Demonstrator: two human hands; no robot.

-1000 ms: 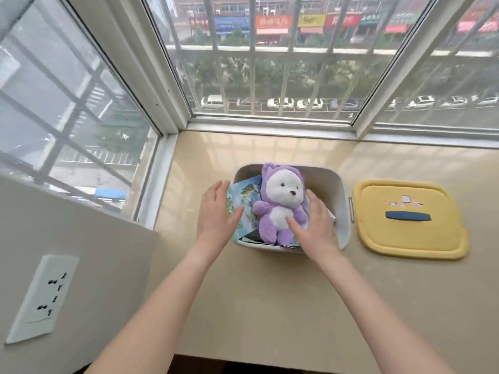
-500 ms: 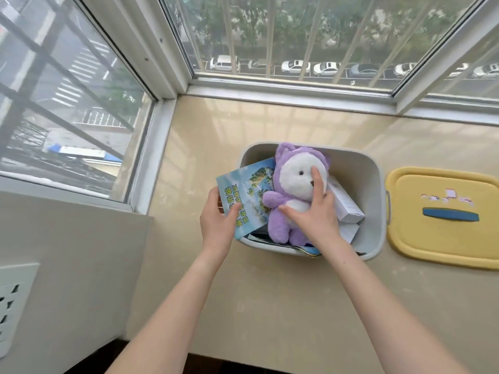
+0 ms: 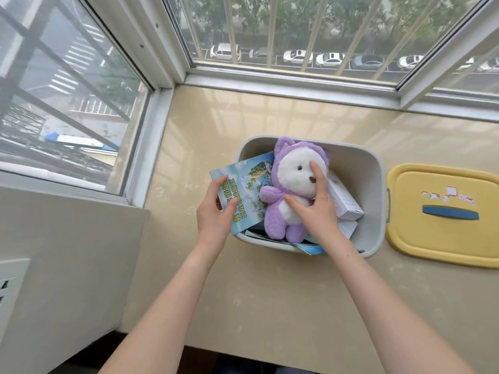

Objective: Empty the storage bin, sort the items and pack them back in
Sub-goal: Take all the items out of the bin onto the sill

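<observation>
A grey storage bin (image 3: 374, 184) stands on the beige window ledge. Inside lies a purple and white plush bear (image 3: 290, 184) on its back, on top of papers and white boxes (image 3: 344, 201). My right hand (image 3: 317, 209) lies over the bear, index finger on its face, thumb across its chest. A blue booklet (image 3: 251, 182) with a landscape picture leans over the bin's left rim. My left hand (image 3: 216, 209) pinches the booklet's left edge, thumb on its cover. Lower items in the bin are hidden.
The bin's yellow lid (image 3: 445, 214) with a blue handle lies flat on the ledge to the right of the bin. Window frames close the ledge at the back and left. A white wall with a socket (image 3: 10, 290) stands at the left.
My right hand has spread wider over the bear, from its belly up to its face. My left hand has taken hold of the booklet's edge. The view has tilted down.
</observation>
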